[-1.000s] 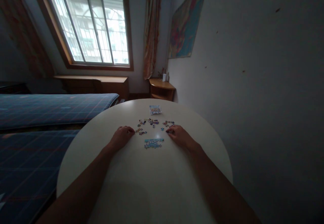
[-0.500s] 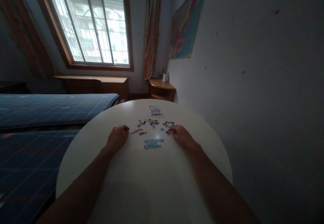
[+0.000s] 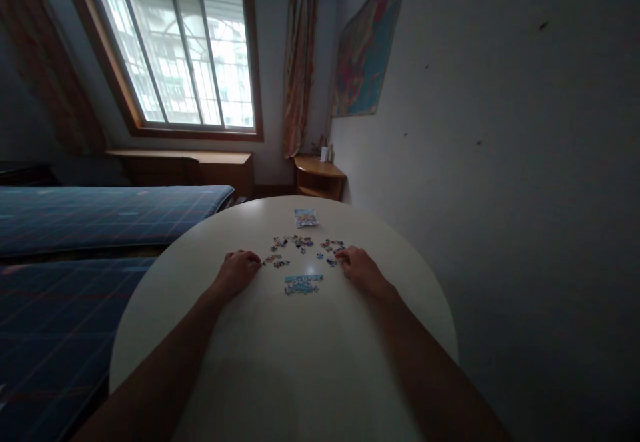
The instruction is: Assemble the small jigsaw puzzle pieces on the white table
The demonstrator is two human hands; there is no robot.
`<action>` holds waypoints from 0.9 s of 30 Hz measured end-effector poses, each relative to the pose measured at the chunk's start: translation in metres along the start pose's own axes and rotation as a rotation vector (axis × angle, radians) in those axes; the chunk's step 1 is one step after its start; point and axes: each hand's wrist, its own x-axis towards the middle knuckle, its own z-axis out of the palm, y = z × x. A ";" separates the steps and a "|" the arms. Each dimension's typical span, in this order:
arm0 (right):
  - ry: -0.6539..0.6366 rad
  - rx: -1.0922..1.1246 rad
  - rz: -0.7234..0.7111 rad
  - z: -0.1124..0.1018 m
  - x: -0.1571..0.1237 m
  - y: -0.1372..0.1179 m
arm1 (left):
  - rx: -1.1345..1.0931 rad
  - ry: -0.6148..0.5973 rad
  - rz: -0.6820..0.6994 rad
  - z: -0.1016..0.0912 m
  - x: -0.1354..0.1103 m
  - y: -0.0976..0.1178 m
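Note:
Several loose jigsaw puzzle pieces lie in an arc on the white round table. Nearer to me is a joined blue strip of puzzle with pale lettering. My left hand is closed at the left end of the arc, its fingertips on a small puzzle piece. My right hand rests by the right-hand pieces, fingers curled together; what lies under them is hidden. A lone blue piece lies left of that hand.
A small printed packet lies toward the table's far side. The wall runs close along the right. Mattresses with a plaid cover stand to the left, and a corner shelf is beyond the table.
My left hand has shifted slightly right, and its fingertips now cover part of the leftmost pieces. My right hand has stayed almost in place.

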 end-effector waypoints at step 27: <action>0.061 0.147 -0.109 -0.002 -0.003 -0.038 | -0.381 -0.002 0.079 0.006 -0.008 0.039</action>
